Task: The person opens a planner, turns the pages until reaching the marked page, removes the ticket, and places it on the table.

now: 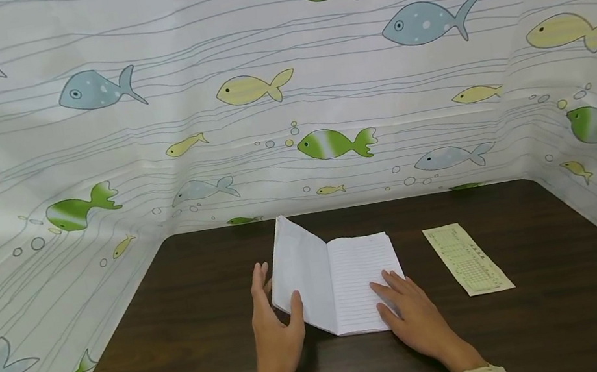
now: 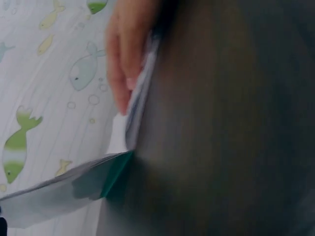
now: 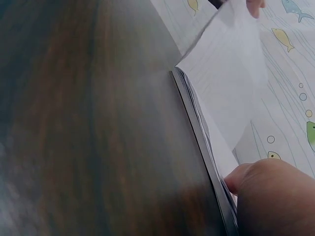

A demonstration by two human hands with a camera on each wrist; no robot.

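Note:
A notebook [image 1: 366, 280] lies spread on the dark table, its right side showing ruled paper. The left side [image 1: 302, 271] is a plain white leaf tilted up from the table. My left hand [image 1: 278, 341] holds that raised side, thumb in front and fingers at the outer edge. My right hand [image 1: 415, 314] rests on the lower right of the ruled page, fingers extended. In the left wrist view, green [image 2: 116, 174] shows near the notebook's spine. The right wrist view has my right thumb [image 3: 239, 178] against the page edges.
A pale yellow-green printed slip [image 1: 469, 259] lies on the table to the right of the notebook. White sheeting [image 1: 262, 113] with fish drawings walls the dark brown table [image 1: 184, 350] at the back and both sides.

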